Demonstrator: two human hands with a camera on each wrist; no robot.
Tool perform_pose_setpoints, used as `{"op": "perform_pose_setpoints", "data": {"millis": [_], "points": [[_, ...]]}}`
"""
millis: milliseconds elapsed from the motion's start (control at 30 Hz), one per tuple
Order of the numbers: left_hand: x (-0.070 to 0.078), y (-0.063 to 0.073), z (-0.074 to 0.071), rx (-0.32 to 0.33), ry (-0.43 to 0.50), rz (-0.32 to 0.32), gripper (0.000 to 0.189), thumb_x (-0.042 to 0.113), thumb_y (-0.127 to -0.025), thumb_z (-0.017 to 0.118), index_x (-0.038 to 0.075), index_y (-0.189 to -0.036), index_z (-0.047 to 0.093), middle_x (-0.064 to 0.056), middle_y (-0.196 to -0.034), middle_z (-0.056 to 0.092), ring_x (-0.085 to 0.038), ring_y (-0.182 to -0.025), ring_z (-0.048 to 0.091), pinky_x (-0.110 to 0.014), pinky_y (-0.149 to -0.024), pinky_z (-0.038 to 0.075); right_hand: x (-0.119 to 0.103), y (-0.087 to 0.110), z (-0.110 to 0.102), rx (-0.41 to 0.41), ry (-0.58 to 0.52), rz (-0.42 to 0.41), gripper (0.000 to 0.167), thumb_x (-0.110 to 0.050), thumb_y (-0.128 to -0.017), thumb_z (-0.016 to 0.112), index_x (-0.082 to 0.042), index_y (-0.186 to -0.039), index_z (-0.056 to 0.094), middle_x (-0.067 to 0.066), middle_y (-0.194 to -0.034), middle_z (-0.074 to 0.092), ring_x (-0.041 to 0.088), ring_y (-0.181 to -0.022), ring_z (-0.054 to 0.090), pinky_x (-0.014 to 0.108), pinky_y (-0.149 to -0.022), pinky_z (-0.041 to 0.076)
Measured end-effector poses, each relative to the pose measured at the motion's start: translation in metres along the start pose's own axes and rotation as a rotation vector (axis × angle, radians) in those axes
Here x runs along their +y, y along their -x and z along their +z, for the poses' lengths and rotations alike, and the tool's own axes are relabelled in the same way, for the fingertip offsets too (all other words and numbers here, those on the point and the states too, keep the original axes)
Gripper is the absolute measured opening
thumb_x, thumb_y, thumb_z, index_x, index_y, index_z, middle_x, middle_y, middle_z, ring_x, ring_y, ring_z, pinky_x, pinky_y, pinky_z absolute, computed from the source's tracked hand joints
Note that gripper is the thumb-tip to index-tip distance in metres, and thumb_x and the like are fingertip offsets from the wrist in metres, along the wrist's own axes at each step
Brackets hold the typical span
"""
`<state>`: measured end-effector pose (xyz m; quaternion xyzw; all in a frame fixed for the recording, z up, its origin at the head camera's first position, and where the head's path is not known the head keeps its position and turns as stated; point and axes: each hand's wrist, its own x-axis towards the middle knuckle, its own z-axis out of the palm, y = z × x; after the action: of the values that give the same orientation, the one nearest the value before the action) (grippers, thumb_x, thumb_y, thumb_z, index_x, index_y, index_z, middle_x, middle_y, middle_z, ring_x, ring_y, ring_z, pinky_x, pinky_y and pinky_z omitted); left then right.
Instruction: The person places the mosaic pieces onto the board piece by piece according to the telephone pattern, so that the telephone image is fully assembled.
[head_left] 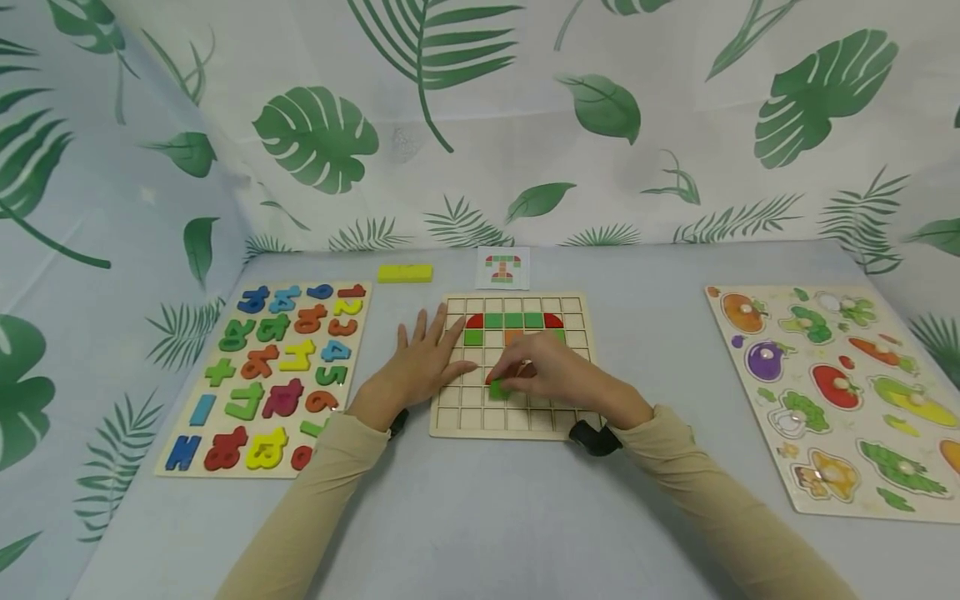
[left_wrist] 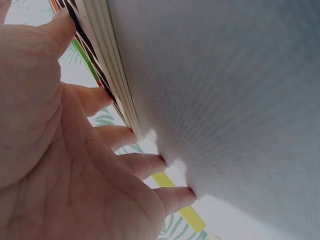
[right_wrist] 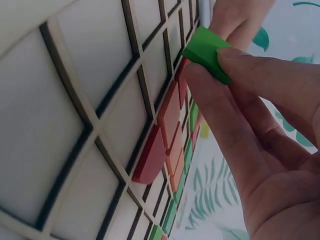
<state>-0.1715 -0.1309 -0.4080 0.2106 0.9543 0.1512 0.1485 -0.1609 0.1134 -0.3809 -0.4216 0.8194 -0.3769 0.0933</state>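
A wooden grid board (head_left: 450, 423) lies on the table, with red rounded pieces (head_left: 553, 321), green squares (head_left: 513, 320) and orange squares (right_wrist: 170, 117) set in some cells. My right hand (head_left: 558, 368) pinches a green square block (right_wrist: 206, 52) between thumb and fingers, just over the board's middle. Close by in the right wrist view, a red piece (right_wrist: 150, 155) sits below the orange squares. With fingers spread, my left hand (head_left: 416, 367) rests at the board's left edge. In the left wrist view its fingertips touch the board's side and the table.
Behind the board stands a small pattern card (head_left: 503, 283), and a yellow block (head_left: 405, 273) lies to its left. A number puzzle board (head_left: 168, 462) is on the left, partly beneath the left sleeve. On the right lies a vegetable puzzle board (head_left: 787, 479). A leaf-print cloth (head_left: 480, 167) hangs behind.
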Motion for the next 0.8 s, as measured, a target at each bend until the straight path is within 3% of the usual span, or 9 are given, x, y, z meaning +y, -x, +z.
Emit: {"op": "perform_pose_setpoints", "data": {"millis": [433,800], "points": [[-0.0007,0.0004,0.0002,-0.003,0.003,0.004,0.080,0.052,-0.110,0.046,0.009,-0.169,0.013,-0.023,-0.173,-0.006,-0.051,-0.157,-0.007,-0.073,-0.119,0.000,0.0017,-0.0052,0.0096,-0.011,0.071,-0.006,0.013,0.002,-0.086,0.084,-0.003,-0.098,0.083,0.002,-0.092,0.076,0.011,-0.085,0.070,0.024,-0.075,0.058],[-0.0011,-0.0003,-0.0005,-0.004,-0.004,0.001,0.080,0.051,-0.110,0.046,0.008,-0.169,0.014,-0.023,-0.173,-0.006,-0.051,-0.157,-0.006,-0.074,-0.119,0.000,-0.0071,-0.0090,0.0091,-0.054,0.087,0.057,0.011,0.004,-0.087,0.081,-0.001,-0.096,0.083,0.003,-0.091,0.076,0.010,-0.084,0.072,0.022,-0.075,0.057]]}}
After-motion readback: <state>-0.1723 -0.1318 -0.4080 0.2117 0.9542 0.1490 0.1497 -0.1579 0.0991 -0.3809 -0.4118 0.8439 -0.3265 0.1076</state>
